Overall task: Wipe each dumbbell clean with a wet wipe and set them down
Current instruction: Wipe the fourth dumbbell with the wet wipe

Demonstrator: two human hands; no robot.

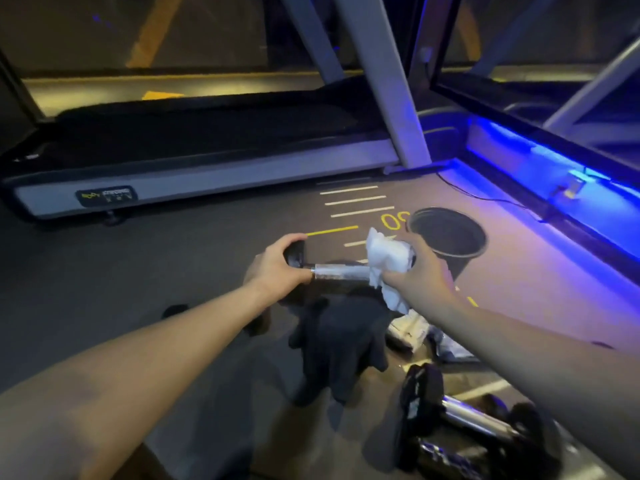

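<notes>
Nearest me, low on my right, two more dumbbells (464, 424) lie on the dark gym floor (194, 258), their chrome handles catching the light. Just past them sits a dark crumpled cloth (343, 344), and beside it on the right a pale packet (408, 332) that I cannot read. Above the cloth I hold one dumbbell (341, 271) off the floor, roughly level, its handle running between my hands. My left hand (277, 268) is closed around its left head, fingers curled over the top. My right hand (420, 271) is clamped around the other head through a white wet wipe (386, 259), which bunches over that end and hangs loose below my palm. Beyond my right hand a round black bucket (448, 235) stands on the floor, near white and yellow painted lines and yellow numerals. Farther back a treadmill (207, 168) stretches across, and a blue light strip (540, 168) glows along the right.
</notes>
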